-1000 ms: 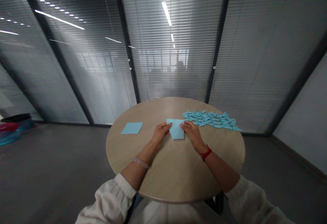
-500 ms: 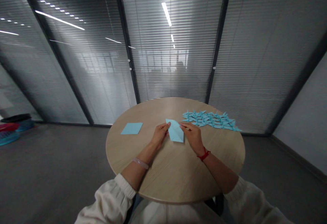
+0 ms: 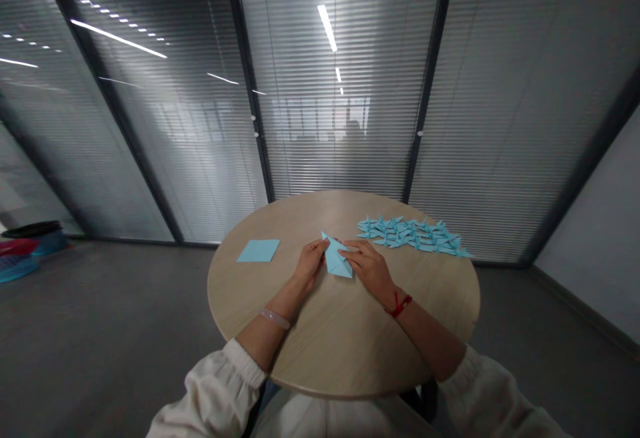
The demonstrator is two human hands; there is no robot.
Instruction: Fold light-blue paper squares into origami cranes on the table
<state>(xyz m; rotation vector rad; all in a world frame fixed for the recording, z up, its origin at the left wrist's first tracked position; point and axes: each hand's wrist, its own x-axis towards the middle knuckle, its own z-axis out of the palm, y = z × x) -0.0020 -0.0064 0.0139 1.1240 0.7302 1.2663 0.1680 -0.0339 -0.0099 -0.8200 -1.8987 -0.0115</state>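
A light-blue sheet of origami paper, partly folded with creases across it, is between my hands just above the table. My left hand pinches its left edge between thumb and fingers. Over on the right side, my right hand grips the paper with its fingertips lying on a folded-over flap. Left of my hands lies a flat stack or sheet of light-blue paper; its thickness is hard to tell. To the right, several folded light-blue paper cranes sit close together in rows.
The round wooden table has its near edge at my lap. Glass partitions with blinds stand behind it. On the floor at far left are a dark-rimmed bin and a red and blue basket.
My right hand has moved left and inward, bringing the paper's right side over toward the middle. The paper now looks narrower with a pointed top. My left hand keeps its hold.
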